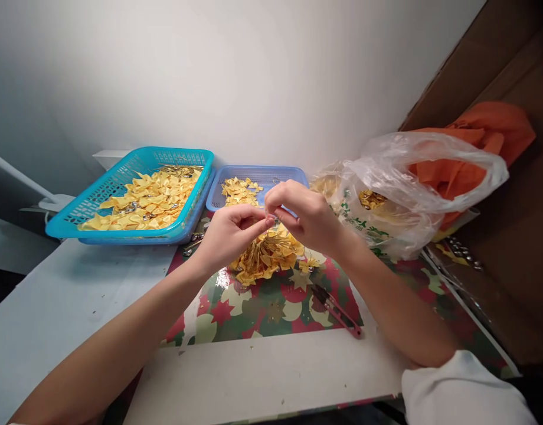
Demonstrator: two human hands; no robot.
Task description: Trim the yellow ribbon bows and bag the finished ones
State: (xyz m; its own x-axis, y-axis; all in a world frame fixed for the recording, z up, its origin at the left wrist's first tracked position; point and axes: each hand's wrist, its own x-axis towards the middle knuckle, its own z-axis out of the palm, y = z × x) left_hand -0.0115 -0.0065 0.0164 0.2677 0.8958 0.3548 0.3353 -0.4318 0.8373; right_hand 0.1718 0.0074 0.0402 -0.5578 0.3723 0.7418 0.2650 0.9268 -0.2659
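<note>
My left hand (234,231) and my right hand (300,213) meet at the fingertips above the table, each closed in a pinch. What sits between the fingers is too small to make out. Right beneath them lies a pile of yellow ribbon pieces (258,264) with gold wire-like stems gathered towards its middle. Close to my right forearm, a pair of thread snips (337,313) with reddish handles rests on the patterned sheet. Behind my hands stands a blue basket (213,192) holding more yellow pieces (241,192).
A turquoise basket (63,225) heaped with yellow ribbon pieces (151,195) stands at the left. On the right, a clear plastic bag (399,218) holds gold bits, with orange fabric (493,133) behind it. Cardboard (519,248) borders the right side; a white wall (254,77) rises behind.
</note>
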